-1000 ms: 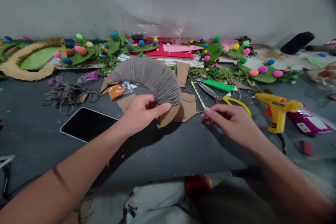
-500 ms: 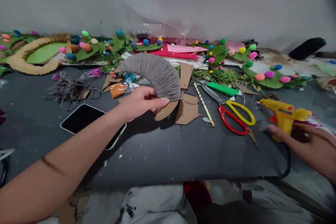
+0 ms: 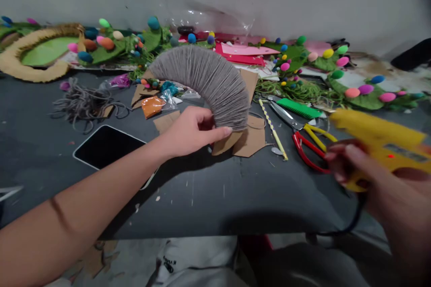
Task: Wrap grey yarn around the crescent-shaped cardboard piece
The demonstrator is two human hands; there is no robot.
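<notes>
Pinching the arch (image 3: 215,78) by its lower end in the left hand (image 3: 190,136), left of the scissors (image 3: 295,124), gripping the glue gun (image 3: 377,136) right of them in the right hand (image 3: 387,193), seemingly readying glue and needing steady aim.

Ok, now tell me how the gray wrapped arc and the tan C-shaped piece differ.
The gray wrapped arc is gripped by the left hand, while the tan C-shaped piece lies at the far left, untouched. The gray wrapped arc bends into an arch; the tan C-shaped piece curls further round. The gray wrapped arc shows clear strand lines; the tan C-shaped piece looks rougher-edged. Both are curved bands.
</notes>
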